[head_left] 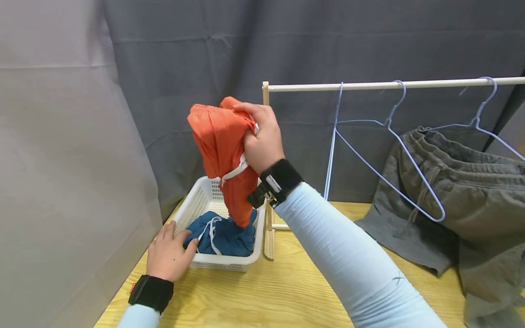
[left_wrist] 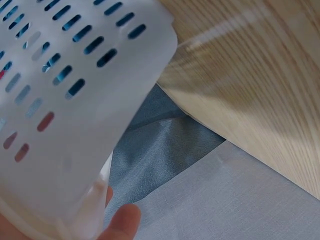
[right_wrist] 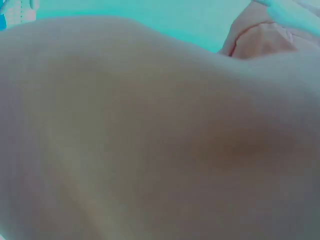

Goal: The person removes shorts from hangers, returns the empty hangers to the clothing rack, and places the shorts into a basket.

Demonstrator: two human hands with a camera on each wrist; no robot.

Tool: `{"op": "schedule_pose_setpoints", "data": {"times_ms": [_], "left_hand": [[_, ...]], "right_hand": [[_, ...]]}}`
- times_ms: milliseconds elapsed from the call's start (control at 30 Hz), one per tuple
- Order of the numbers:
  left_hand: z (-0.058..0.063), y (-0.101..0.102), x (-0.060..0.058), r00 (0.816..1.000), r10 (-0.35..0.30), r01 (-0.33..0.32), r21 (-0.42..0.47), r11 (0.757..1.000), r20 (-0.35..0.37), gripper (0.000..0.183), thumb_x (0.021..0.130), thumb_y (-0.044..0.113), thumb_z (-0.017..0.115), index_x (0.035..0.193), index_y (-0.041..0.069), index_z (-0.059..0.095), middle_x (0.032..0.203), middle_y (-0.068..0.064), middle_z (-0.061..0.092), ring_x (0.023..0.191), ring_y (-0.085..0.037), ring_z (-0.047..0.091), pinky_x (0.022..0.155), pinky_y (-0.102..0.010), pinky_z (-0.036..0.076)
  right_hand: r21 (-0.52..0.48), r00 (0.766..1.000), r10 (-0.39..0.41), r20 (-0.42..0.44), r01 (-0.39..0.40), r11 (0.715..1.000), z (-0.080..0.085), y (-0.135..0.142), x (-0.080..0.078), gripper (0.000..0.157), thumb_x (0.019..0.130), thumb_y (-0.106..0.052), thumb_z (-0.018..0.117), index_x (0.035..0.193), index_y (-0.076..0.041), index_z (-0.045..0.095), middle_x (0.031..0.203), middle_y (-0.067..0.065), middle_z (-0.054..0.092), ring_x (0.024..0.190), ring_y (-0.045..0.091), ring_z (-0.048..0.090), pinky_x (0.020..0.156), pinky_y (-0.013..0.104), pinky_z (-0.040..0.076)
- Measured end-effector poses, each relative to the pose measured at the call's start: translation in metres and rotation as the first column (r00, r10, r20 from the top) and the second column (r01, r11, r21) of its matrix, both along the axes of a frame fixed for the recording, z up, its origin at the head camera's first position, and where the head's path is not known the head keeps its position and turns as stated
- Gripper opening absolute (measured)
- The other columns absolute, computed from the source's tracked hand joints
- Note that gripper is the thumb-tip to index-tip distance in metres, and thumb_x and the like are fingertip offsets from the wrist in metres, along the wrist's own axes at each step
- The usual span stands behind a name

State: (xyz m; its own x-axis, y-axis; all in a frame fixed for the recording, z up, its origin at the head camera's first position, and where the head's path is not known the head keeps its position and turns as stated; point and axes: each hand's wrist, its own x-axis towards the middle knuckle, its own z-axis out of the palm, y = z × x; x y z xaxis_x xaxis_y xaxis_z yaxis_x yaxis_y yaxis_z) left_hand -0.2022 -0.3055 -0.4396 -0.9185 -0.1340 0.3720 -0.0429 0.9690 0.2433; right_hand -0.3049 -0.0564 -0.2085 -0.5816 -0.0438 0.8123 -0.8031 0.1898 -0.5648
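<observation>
Beside basket (head_left: 225, 260): rail (head_left: 369, 85), hangers (head_left: 388, 122) (middle one in front of grey garment (head_left: 488, 200)).

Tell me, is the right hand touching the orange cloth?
Touching. The head view shows it: the right hand grips the bunched orange cloth, its fingers and thumb against the fabric.

1. Gripped in our right hand (head_left: 262, 139): orange garment (head_left: 219, 139), white-corded.
2. Held by our left hand (head_left: 170, 253): white basket (head_left: 227, 260), blue garment (head_left: 234, 237) inside.
3. Upon our rail (head_left: 303, 88): three lilac hangers (head_left: 388, 122), rightmost bearing grey garment (head_left: 480, 200).
</observation>
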Motion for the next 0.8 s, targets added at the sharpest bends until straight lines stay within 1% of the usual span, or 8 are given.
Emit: {"op": "schedule_pose_setpoints", "data": {"times_ms": [133, 233, 300, 400, 533, 600, 800], "left_hand": [[0.000, 0.000, -0.001, 1.000, 0.007, -0.007, 0.000, 1.000, 0.004, 0.048, 0.100, 0.044, 0.054, 0.129, 0.007, 0.066, 0.153, -0.030, 0.037, 0.143, -0.049, 0.026, 0.105, -0.074, 0.025], [0.000, 0.000, -0.001, 1.000, 0.012, -0.012, -0.001, 1.000, 0.005, 0.048, 0.100, 0.044, 0.055, 0.129, 0.007, 0.066, 0.153, -0.030, 0.037, 0.143, -0.049, 0.026, 0.105, -0.074, 0.026], [0.000, 0.001, -0.001, 1.000, 0.011, -0.011, 0.001, 1.000, 0.007, 0.048, 0.100, 0.044, 0.055, 0.129, 0.007, 0.067, 0.153, -0.030, 0.036, 0.143, -0.049, 0.026, 0.105, -0.074, 0.026], [0.000, 0.001, -0.002, 1.000, 0.011, -0.011, 0.002, 1.000, -0.001, 0.047, 0.100, 0.044, 0.056, 0.128, 0.007, 0.067, 0.153, -0.030, 0.038, 0.142, -0.049, 0.027, 0.104, -0.074, 0.027], [0.000, 0.002, -0.003, 1.000, 0.009, -0.009, 0.007, 1.000, -0.014, 0.046, 0.099, 0.042, 0.059, 0.126, 0.007, 0.068, 0.152, -0.030, 0.039, 0.142, -0.048, 0.028, 0.104, -0.074, 0.028], [-0.001, 0.002, -0.003, 1.000, 0.008, -0.008, 0.008, 1.000, -0.018, 0.045, 0.099, 0.042, 0.059, 0.125, 0.007, 0.068, 0.151, -0.030, 0.040, 0.142, -0.048, 0.029, 0.103, -0.074, 0.028], [-0.001, 0.001, -0.003, 1.000, 0.017, -0.017, 0.008, 1.000, -0.019, 0.046, 0.099, 0.043, 0.058, 0.125, 0.007, 0.069, 0.151, -0.030, 0.040, 0.142, -0.048, 0.029, 0.104, -0.074, 0.028]], "right_hand": [[-0.017, 1.000, -0.006, -0.009, 0.005, 1.000, -0.007, -0.004, -0.004, 0.040, 0.088, 0.003, 0.057, 0.119, -0.016, 0.073, 0.119, 0.003, 0.059, 0.111, 0.015, 0.052, 0.092, 0.026, 0.045], [-0.008, 1.000, -0.008, -0.011, 0.008, 1.000, -0.014, -0.008, -0.007, 0.041, 0.087, 0.004, 0.058, 0.120, -0.015, 0.073, 0.120, 0.005, 0.059, 0.113, 0.016, 0.052, 0.094, 0.027, 0.045], [0.017, 1.000, -0.015, 0.013, 0.014, 1.000, -0.021, -0.011, -0.008, 0.042, 0.086, 0.004, 0.058, 0.120, -0.016, 0.073, 0.121, 0.005, 0.058, 0.113, 0.017, 0.052, 0.095, 0.029, 0.045], [0.061, 0.997, -0.021, 0.070, 0.016, 0.998, -0.035, -0.014, -0.010, 0.043, 0.086, 0.004, 0.060, 0.121, -0.019, 0.073, 0.121, 0.005, 0.057, 0.113, 0.018, 0.052, 0.093, 0.031, 0.048], [0.102, 0.990, -0.026, 0.140, 0.012, 0.995, -0.053, -0.016, -0.014, 0.044, 0.086, 0.003, 0.061, 0.121, -0.020, 0.072, 0.121, 0.005, 0.055, 0.112, 0.021, 0.053, 0.089, 0.035, 0.050], [0.122, 0.987, -0.031, 0.159, 0.012, 0.993, -0.060, -0.017, -0.016, 0.044, 0.086, 0.002, 0.060, 0.122, -0.020, 0.072, 0.120, 0.006, 0.055, 0.111, 0.022, 0.053, 0.090, 0.037, 0.050], [0.225, 0.971, -0.057, 0.234, 0.003, 0.974, -0.081, -0.020, -0.023, 0.049, 0.084, 0.004, 0.061, 0.124, -0.024, 0.070, 0.121, 0.005, 0.053, 0.109, 0.023, 0.054, 0.091, 0.039, 0.050]]}}
